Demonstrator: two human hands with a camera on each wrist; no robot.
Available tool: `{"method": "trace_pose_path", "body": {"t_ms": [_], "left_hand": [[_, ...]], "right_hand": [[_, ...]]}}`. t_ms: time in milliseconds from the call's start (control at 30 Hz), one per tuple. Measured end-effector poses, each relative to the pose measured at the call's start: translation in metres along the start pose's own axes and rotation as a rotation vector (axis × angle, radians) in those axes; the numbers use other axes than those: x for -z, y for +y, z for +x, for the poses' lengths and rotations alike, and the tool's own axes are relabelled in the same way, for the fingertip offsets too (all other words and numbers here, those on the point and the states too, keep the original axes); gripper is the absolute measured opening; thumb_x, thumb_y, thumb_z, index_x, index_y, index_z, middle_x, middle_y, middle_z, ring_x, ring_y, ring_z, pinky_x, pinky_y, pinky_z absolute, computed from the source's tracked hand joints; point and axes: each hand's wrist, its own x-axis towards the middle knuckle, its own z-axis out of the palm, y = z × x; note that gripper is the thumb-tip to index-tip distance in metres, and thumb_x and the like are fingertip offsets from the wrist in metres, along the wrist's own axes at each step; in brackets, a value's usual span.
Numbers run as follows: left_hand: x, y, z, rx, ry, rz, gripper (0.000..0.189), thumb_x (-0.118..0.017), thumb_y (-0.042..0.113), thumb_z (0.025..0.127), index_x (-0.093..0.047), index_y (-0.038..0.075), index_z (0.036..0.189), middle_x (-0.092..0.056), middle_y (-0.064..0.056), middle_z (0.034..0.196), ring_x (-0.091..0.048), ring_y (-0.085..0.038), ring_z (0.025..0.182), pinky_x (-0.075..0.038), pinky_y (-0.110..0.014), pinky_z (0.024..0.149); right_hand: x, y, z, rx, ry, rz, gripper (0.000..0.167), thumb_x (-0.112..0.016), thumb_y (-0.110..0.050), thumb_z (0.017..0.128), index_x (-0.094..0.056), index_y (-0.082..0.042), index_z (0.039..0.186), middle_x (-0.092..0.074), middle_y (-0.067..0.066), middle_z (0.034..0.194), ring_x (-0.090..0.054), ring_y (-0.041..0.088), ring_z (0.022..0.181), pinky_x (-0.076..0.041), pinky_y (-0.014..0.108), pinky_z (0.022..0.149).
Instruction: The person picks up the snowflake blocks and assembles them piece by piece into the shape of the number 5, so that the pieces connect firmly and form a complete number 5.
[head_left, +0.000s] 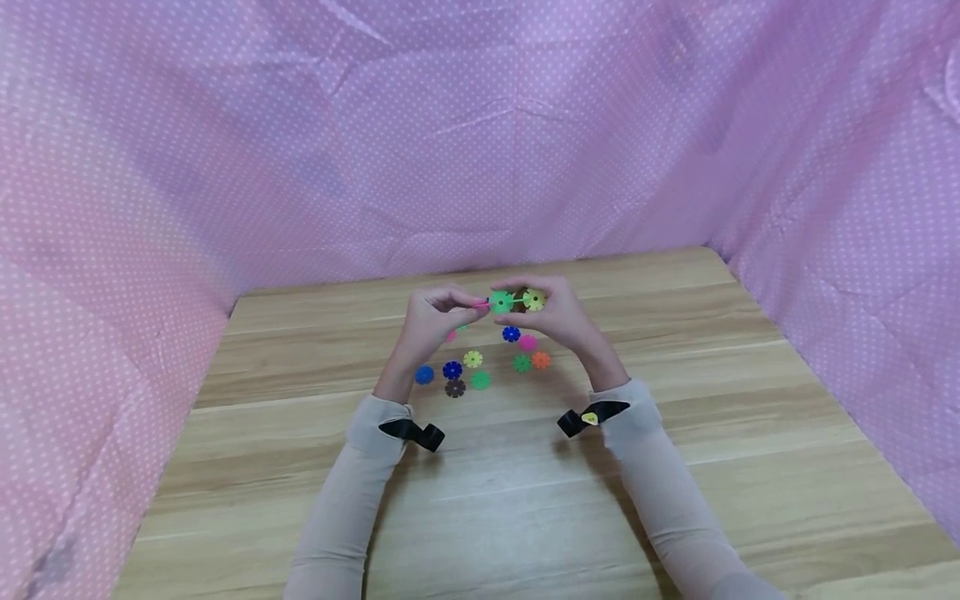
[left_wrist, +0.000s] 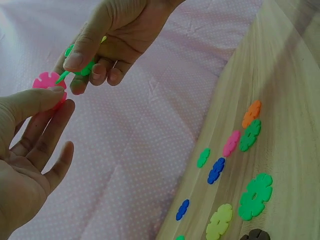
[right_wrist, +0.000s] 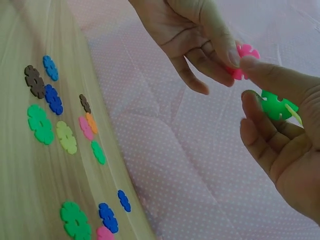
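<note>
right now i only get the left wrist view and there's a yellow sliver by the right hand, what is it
Observer: Most likely the yellow disc that the head view shows full face, next to the green disc at the right hand.
Operator: ok, my bottom edge cuts off a brown disc, anything near it i can't see
Observer: Yes, the right wrist view shows a light blue disc lying close to it.
Operator: any other brown ones
Observer: One, in the right wrist view: a second brown disc near an orange disc.
</note>
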Motion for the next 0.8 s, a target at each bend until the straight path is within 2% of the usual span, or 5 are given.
{"method": "trace_pose_path", "body": {"t_ms": [167,400,500,633,800], "left_hand": [[-0.001,0.004,0.000,0.022,0.001,0.098,0.021,-0.078,0.002,0.088,-0.073,-0.006,0.106,-0.078,-0.006,0.102,-0.072,-0.017,0.099,-0.058,-0.035,0.097],[0.010,0.001,-0.005,0.128,-0.026,0.347,0.059,-0.082,0.019,0.087,-0.058,0.015,0.140,-0.065,-0.011,0.135,-0.058,-0.027,0.129,-0.039,-0.052,0.117],[0.012,-0.011,-0.011,0.203,-0.122,0.465,0.058,-0.083,0.026,0.086,-0.060,0.016,0.139,-0.065,-0.011,0.134,-0.056,-0.031,0.130,-0.041,-0.056,0.114],[0.008,-0.027,-0.019,0.275,-0.317,0.629,0.051,-0.084,0.027,0.086,-0.067,0.012,0.132,-0.068,-0.009,0.131,-0.059,-0.028,0.125,-0.048,-0.052,0.109],[0.003,-0.037,-0.024,0.275,-0.474,0.822,0.039,-0.087,0.024,0.082,-0.076,0.012,0.118,-0.073,-0.002,0.117,-0.060,-0.022,0.111,-0.053,-0.039,0.093]], "right_hand": [[0.000,0.000,0.001,0.012,0.014,-0.011,0.040,-0.085,-0.008,0.082,-0.073,-0.003,0.120,-0.075,0.015,0.111,-0.069,0.017,0.093,-0.060,0.025,0.075],[0.005,0.000,0.000,-0.013,0.060,-0.025,0.040,-0.086,-0.014,0.082,-0.074,-0.010,0.120,-0.075,0.008,0.118,-0.067,0.017,0.106,-0.059,0.037,0.091],[0.009,0.000,-0.001,-0.028,0.061,-0.008,0.039,-0.086,-0.015,0.083,-0.075,-0.013,0.120,-0.074,0.007,0.119,-0.066,0.017,0.107,-0.058,0.040,0.092],[0.011,0.001,-0.003,-0.038,0.057,0.015,0.039,-0.085,-0.014,0.084,-0.074,-0.013,0.121,-0.073,0.008,0.121,-0.066,0.018,0.108,-0.058,0.034,0.089],[0.012,0.000,-0.005,-0.038,0.052,0.006,0.038,-0.085,-0.016,0.084,-0.075,-0.013,0.120,-0.073,0.007,0.122,-0.065,0.019,0.111,-0.057,0.032,0.090]]}}
